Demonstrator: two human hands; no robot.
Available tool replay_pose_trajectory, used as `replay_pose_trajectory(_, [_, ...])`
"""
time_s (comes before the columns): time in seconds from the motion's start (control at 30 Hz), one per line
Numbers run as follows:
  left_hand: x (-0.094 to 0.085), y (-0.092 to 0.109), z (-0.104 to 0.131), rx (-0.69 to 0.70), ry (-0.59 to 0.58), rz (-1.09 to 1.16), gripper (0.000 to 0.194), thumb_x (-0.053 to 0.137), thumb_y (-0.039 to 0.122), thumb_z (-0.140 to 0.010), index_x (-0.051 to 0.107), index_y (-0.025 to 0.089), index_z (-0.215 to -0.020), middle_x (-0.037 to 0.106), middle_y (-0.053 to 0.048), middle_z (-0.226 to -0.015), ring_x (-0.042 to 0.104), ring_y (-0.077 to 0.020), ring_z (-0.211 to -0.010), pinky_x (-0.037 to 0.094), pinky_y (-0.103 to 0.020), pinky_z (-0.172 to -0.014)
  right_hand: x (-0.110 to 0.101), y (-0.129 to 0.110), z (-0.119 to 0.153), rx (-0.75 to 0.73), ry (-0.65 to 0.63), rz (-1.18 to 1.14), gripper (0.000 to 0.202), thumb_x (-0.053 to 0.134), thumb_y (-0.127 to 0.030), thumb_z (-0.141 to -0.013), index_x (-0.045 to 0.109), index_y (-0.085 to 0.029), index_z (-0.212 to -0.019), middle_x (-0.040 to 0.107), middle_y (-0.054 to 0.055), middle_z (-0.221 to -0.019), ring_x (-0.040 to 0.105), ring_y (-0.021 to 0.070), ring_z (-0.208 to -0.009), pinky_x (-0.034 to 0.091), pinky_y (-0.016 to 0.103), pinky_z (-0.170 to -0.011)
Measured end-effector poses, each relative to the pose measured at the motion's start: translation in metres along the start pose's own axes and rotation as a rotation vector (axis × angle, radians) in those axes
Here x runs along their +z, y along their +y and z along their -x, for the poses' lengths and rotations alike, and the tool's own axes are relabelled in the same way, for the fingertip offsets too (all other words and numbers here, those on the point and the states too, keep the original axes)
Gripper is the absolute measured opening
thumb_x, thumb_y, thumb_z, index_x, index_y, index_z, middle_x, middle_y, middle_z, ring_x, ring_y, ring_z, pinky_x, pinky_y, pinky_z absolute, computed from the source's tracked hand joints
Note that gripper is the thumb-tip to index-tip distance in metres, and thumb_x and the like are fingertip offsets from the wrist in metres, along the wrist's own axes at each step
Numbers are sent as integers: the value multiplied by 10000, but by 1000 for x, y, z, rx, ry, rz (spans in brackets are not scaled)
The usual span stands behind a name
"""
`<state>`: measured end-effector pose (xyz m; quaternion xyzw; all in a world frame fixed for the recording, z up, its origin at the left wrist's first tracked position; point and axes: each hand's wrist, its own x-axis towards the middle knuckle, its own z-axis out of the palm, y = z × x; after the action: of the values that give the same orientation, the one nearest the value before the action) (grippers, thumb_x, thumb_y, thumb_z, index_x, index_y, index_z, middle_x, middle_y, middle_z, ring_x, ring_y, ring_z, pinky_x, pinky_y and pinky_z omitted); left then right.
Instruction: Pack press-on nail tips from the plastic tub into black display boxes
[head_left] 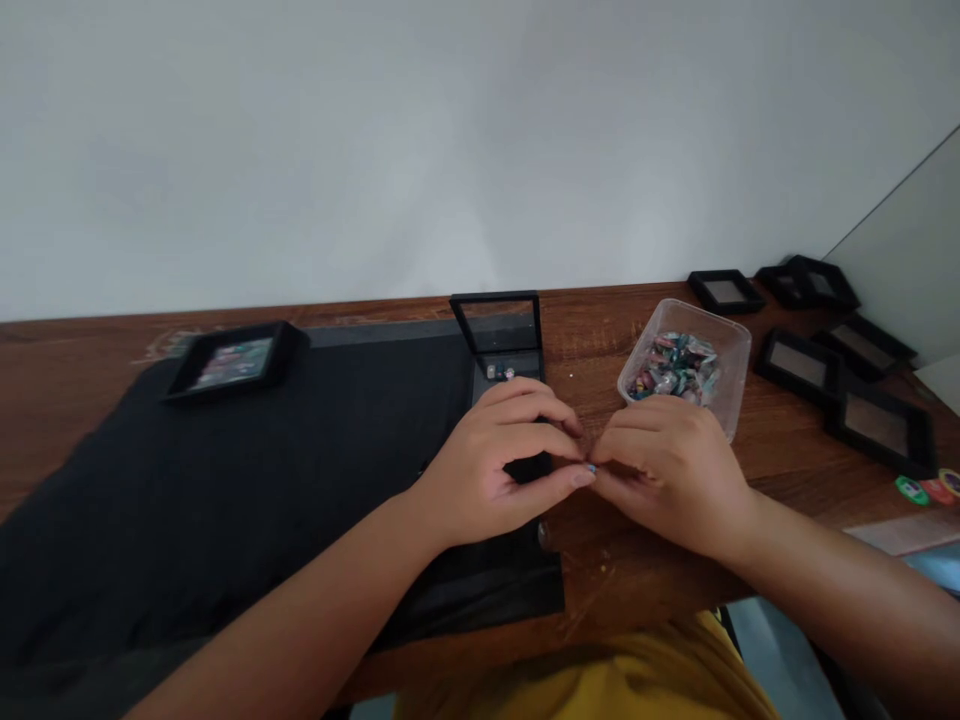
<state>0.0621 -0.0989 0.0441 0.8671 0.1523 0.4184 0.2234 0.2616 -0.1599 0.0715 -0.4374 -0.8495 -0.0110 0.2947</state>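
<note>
My left hand [502,470] and my right hand [675,475] meet fingertip to fingertip over the wooden table. Between the pinched fingers shows a tiny blue piece [592,468], too small to identify; both hands grip it. Behind my left hand stands a black box [540,345] with its clear-windowed lid raised. A few small shiny pieces [500,371] lie inside, and the hand covers the box's near part. Just beyond my right hand is a clear plastic tub [731,365] holding many small, colourful, glossy pieces [679,365].
A black cloth [337,480] covers the table's left side, with a filled black frame box [229,360] on it. Several black window boxes [802,365] lie at the right. Small round coloured items [912,489] sit near the right edge. A pale wall rises behind the table.
</note>
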Motion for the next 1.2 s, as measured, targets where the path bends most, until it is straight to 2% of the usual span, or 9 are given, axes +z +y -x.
replay_pose_trajectory(0.17, [-3, -1, 0, -2, 9, 26, 84, 740, 251, -919, 711, 215, -849, 752, -21, -905, 676, -166, -877, 544, -354, -869, 0, 1, 0, 27, -1, -38, 213, 613, -198, -965, 724, -164, -786, 717, 15, -739, 637, 173, -661, 417, 314, -638])
replay_pose_trajectory(0.27, [-7, -3, 0, -35, 54, 18, 80, 764, 232, -896, 714, 213, -838, 747, -21, -908, 666, -165, -888, 542, -350, -872, 0, 0, -1, 47, 63, -60, 103, 653, -169, -947, 754, -150, -934, 764, 51, -897, 687, 206, -795, 482, 332, -728])
replay_pose_trajectory(0.33, [-8, -4, 1, -63, 102, 14, 90, 782, 237, -881, 717, 216, -821, 743, -20, -896, 664, -170, -889, 543, -355, -874, 0, -1, -1, 47, 125, -86, 93, 681, -168, -940, 757, -147, -989, 773, 61, -931, 696, 211, -838, 506, 338, -772])
replay_pose_trajectory(0.47, [-6, -5, 3, -136, 169, 79, 98, 785, 244, -871, 722, 225, -798, 735, -18, -876, 667, -178, -876, 550, -367, -868, 0, -3, -1, 40, 196, -130, 70, 703, -190, -949, 761, -150, -950, 787, 39, -853, 698, 179, -755, 519, 321, -751])
replay_pose_trajectory(0.6, [-3, -5, 4, -226, 146, 182, 68, 740, 207, -884, 724, 224, -820, 738, -27, -910, 665, -183, -896, 547, -373, -873, 1, -4, -1, 49, 193, -154, 100, 678, -190, -972, 764, -146, -950, 792, 28, -828, 693, 164, -697, 514, 325, -731])
replay_pose_trajectory(0.8, [-2, -5, 5, -280, 135, 304, 66, 733, 188, -874, 731, 231, -824, 733, -23, -918, 669, -178, -916, 547, -360, -881, 3, -4, 0, 64, 219, -170, 153, 672, -172, -972, 752, -117, -1091, 782, 30, -820, 683, 165, -690, 504, 332, -726])
replay_pose_trajectory(0.97, [1, -7, 5, -356, 159, 289, 56, 740, 224, -862, 743, 227, -806, 731, -38, -905, 664, -192, -896, 546, -382, -869, 5, -4, 2, 55, 194, -167, 212, 679, -187, -963, 732, -100, -1149, 781, 36, -825, 684, 174, -697, 509, 346, -736])
replay_pose_trajectory(1.2, [4, -6, 5, -336, 132, 320, 61, 744, 230, -869, 746, 231, -808, 736, -29, -906, 662, -182, -890, 542, -360, -863, 4, -2, 0, 14, 174, -102, 207, 682, -196, -964, 733, -106, -1143, 772, 28, -797, 663, 172, -665, 490, 339, -690])
